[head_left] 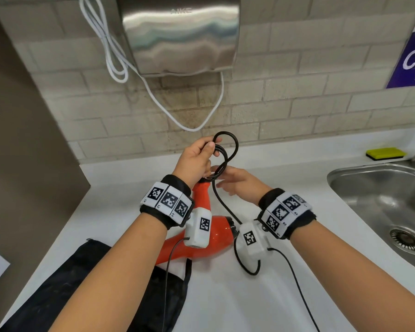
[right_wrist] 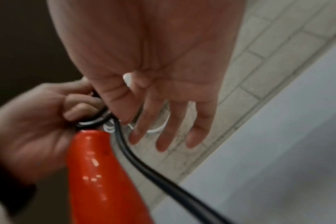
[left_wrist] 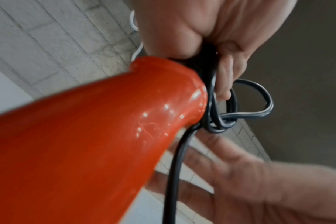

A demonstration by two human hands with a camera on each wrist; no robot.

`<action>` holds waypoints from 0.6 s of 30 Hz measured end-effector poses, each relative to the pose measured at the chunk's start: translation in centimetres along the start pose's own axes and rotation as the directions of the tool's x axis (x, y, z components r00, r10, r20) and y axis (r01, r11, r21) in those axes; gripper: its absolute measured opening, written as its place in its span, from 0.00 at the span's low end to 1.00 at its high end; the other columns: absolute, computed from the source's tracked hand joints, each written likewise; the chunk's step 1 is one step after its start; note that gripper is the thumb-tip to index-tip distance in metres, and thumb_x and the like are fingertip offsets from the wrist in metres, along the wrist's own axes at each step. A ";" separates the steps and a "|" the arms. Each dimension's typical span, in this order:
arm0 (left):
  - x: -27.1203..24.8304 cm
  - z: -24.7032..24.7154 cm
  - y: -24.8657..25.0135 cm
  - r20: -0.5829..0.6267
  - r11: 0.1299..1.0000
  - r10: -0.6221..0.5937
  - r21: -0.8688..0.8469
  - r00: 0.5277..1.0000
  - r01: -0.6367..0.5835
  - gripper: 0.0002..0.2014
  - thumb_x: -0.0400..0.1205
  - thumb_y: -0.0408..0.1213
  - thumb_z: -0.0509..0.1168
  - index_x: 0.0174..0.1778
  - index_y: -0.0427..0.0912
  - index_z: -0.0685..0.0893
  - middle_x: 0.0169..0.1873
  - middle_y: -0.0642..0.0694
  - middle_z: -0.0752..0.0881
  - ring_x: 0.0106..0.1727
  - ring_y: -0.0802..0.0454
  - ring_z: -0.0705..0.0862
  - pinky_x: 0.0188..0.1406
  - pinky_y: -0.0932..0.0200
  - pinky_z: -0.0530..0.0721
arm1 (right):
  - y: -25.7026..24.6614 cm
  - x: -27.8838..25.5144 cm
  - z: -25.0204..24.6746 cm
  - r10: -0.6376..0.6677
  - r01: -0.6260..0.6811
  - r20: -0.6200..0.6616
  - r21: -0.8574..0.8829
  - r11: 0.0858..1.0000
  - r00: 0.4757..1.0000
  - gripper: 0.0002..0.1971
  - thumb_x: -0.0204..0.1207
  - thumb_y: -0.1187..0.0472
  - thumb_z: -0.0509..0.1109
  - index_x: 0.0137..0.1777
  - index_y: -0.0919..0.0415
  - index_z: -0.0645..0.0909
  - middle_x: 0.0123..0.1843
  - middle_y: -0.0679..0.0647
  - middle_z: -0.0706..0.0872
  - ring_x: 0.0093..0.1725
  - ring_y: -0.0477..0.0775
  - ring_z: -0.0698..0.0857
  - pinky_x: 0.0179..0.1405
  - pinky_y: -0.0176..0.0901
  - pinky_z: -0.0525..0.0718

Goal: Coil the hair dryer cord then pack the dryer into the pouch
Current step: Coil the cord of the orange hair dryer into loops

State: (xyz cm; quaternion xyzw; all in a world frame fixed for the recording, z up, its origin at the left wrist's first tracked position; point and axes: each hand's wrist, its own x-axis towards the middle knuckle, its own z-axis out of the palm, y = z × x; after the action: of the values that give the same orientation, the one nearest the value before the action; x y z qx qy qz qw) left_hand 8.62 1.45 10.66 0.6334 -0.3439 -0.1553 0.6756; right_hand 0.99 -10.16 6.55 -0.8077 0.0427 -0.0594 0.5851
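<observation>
An orange hair dryer (head_left: 201, 236) lies on the white counter, its handle (left_wrist: 105, 121) pointing up towards my hands. My left hand (head_left: 197, 159) grips loops of the black cord (head_left: 225, 149) just above the handle's end (right_wrist: 90, 136). My right hand (head_left: 237, 183) hovers beside the loops with fingers (right_wrist: 163, 133) spread and straight, holding nothing. The loose cord (right_wrist: 153, 171) trails down past the dryer's rear and curls on the counter (head_left: 247, 267). A black mesh pouch (head_left: 58, 288) lies flat at the front left, partly under my left forearm.
A steel sink (head_left: 381, 195) is set into the counter on the right, with a yellow sponge (head_left: 385, 153) behind it. A steel hand dryer (head_left: 180, 34) with white cables (head_left: 115, 56) hangs on the tiled wall. A brown panel (head_left: 22, 140) closes the left side.
</observation>
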 end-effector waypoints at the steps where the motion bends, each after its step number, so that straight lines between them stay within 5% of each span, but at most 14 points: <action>1: 0.0 0.0 0.0 0.002 1.000 0.002 0.008 1.000 -0.002 0.11 0.86 0.33 0.51 0.53 0.43 0.79 0.34 0.50 0.75 0.12 0.63 0.62 0.13 0.69 0.61 | -0.3 0.0 0.3 -0.024 0.023 0.021 0.031 0.999 0.999 0.20 0.78 0.77 0.56 0.65 0.58 0.74 0.53 0.48 0.83 0.40 0.36 0.83 0.36 0.27 0.77; 5: 0.0 -0.1 0.0 0.015 1.000 -0.029 0.007 0.999 0.029 0.12 0.87 0.34 0.51 0.45 0.46 0.79 0.33 0.49 0.75 0.13 0.63 0.62 0.13 0.70 0.61 | 1.3 0.6 0.7 -0.052 0.048 -0.143 -0.031 0.998 0.988 0.10 0.78 0.75 0.58 0.48 0.63 0.79 0.35 0.49 0.82 0.25 0.32 0.80 0.27 0.23 0.74; 9: -0.1 -0.6 0.0 0.007 0.998 -0.056 -0.028 0.998 0.056 0.11 0.87 0.34 0.50 0.45 0.45 0.78 0.33 0.48 0.75 0.13 0.63 0.62 0.13 0.70 0.62 | 3.9 0.6 -0.3 0.035 -0.141 -0.341 -0.292 0.946 0.940 0.11 0.78 0.73 0.58 0.47 0.68 0.84 0.39 0.56 0.83 0.38 0.47 0.80 0.34 0.29 0.74; 13: -0.2 -0.2 0.0 0.037 0.999 -0.048 -0.013 0.998 0.048 0.11 0.86 0.34 0.51 0.44 0.45 0.78 0.32 0.48 0.75 0.13 0.63 0.62 0.13 0.70 0.63 | 4.1 0.7 -1.4 0.094 -0.223 -0.346 -0.355 0.908 0.934 0.13 0.77 0.73 0.57 0.48 0.68 0.84 0.43 0.61 0.85 0.44 0.54 0.79 0.41 0.35 0.75; 16: -0.1 0.2 0.0 0.022 0.999 -0.039 0.003 0.999 0.039 0.11 0.86 0.33 0.51 0.44 0.44 0.77 0.33 0.48 0.75 0.12 0.63 0.61 0.12 0.70 0.62 | 1.8 0.3 -1.6 -0.115 -0.051 -0.430 -0.355 0.933 0.895 0.18 0.74 0.78 0.54 0.54 0.65 0.82 0.51 0.59 0.86 0.46 0.49 0.80 0.52 0.33 0.75; 18: 0.0 0.3 0.0 0.011 0.999 -0.043 0.022 0.999 0.043 0.10 0.86 0.33 0.51 0.46 0.43 0.77 0.33 0.48 0.75 0.12 0.63 0.62 0.12 0.70 0.62 | 0.0 -0.2 -1.5 -0.261 0.134 -0.497 -0.278 0.951 0.827 0.20 0.74 0.78 0.54 0.59 0.61 0.80 0.49 0.53 0.84 0.42 0.43 0.81 0.46 0.25 0.75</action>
State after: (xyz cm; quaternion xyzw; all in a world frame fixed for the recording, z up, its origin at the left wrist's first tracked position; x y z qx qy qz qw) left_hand 8.39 1.25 10.68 0.6471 -0.3356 -0.1696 0.6632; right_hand 0.59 -11.52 7.03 -0.8224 0.1240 -0.3342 0.4434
